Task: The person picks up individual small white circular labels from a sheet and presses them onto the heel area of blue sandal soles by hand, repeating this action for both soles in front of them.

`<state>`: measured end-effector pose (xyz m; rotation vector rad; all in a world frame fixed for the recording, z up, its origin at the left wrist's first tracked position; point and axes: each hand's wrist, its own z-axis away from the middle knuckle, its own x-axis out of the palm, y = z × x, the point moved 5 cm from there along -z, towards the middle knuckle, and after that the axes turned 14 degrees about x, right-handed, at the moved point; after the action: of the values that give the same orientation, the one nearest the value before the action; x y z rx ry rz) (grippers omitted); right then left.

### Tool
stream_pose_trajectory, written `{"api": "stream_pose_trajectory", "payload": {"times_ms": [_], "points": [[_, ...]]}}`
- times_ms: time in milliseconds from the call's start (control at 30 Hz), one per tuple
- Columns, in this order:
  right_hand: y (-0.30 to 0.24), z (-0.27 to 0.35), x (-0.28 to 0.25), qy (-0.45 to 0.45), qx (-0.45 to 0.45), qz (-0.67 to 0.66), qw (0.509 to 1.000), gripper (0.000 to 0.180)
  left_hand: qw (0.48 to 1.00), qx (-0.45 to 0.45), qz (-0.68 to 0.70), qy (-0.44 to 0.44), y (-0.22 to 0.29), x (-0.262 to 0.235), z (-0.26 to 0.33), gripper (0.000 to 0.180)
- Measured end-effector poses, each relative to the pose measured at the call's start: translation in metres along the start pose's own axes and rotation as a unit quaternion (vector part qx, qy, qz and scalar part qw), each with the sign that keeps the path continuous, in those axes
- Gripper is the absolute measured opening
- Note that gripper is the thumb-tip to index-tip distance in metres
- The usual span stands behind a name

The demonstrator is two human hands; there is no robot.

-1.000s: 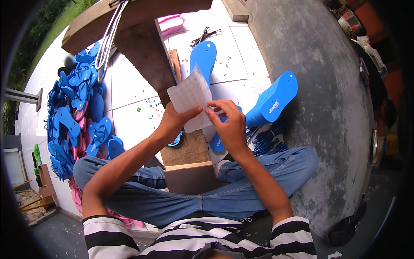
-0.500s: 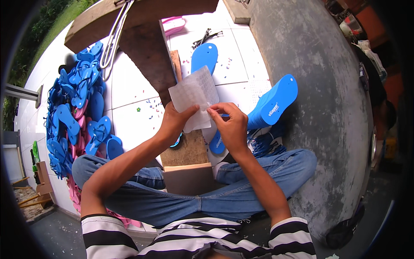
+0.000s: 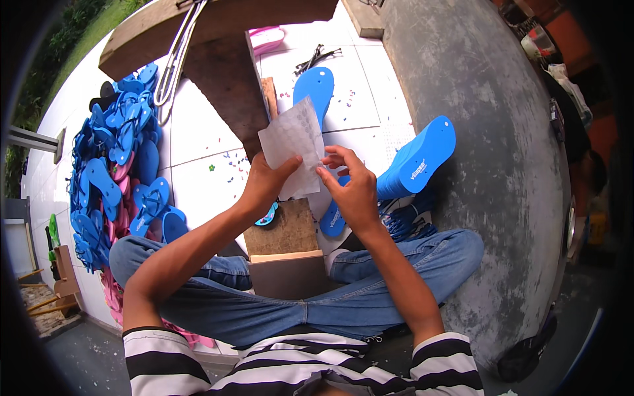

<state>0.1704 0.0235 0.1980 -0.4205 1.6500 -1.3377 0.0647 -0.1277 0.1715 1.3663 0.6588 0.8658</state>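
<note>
A thin, whitish translucent sheet (image 3: 290, 135) with a faint pattern of rows is held up over the wooden block. My left hand (image 3: 266, 181) grips its lower left part, thumb across the front. My right hand (image 3: 350, 185) is at the sheet's right edge, thumb and forefinger curled close together; anything tiny between them is too small to make out. Beyond the sheet lies a blue sandal sole (image 3: 314, 86). Below my left hand, a round light-blue piece (image 3: 267, 216) shows beside the wooden block (image 3: 284, 231).
A stack of blue soles (image 3: 419, 155) leans at the right, with blue straps (image 3: 409, 221) below it. Blue and pink sandals (image 3: 125, 142) are heaped at the left. A heavy wooden beam (image 3: 221, 72) stands ahead, white straps (image 3: 173, 66) hanging from it. Small coloured bits dot the white tiles.
The sheet has turned and now shows a narrower face. My right fingers have shifted slightly, with the outer fingers lifted. More of the round light-blue piece is visible.
</note>
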Motion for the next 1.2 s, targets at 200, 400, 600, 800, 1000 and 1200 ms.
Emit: {"api": "stream_pose_trajectory", "payload": {"times_ms": [200,400,600,800,1000,1200], "points": [[-0.005,0.002,0.001,0.016,-0.052,0.035,0.998,0.042,1.0,-0.002,-0.026,0.001,0.001,0.003,0.003,0.035],[-0.004,0.0,0.003,-0.015,-0.058,0.037,0.998,0.04,0.999,-0.007,-0.037,-0.017,0.001,0.001,0.002,0.034],[-0.007,0.003,0.006,-0.008,-0.107,0.071,0.992,0.034,0.999,-0.01,-0.043,-0.021,-0.003,-0.002,0.001,0.035],[-0.001,0.007,0.008,0.002,-0.183,0.127,0.975,0.033,0.997,-0.032,-0.074,-0.017,-0.011,-0.009,0.001,0.041],[0.019,-0.019,-0.011,-0.038,0.026,-0.076,0.996,0.031,0.95,-0.116,-0.196,-0.213,-0.029,-0.032,0.023,0.038],[0.091,-0.051,-0.026,0.031,0.153,-0.174,0.972,0.029,0.772,-0.146,-0.339,-0.517,-0.09,-0.026,0.063,0.065]]}}
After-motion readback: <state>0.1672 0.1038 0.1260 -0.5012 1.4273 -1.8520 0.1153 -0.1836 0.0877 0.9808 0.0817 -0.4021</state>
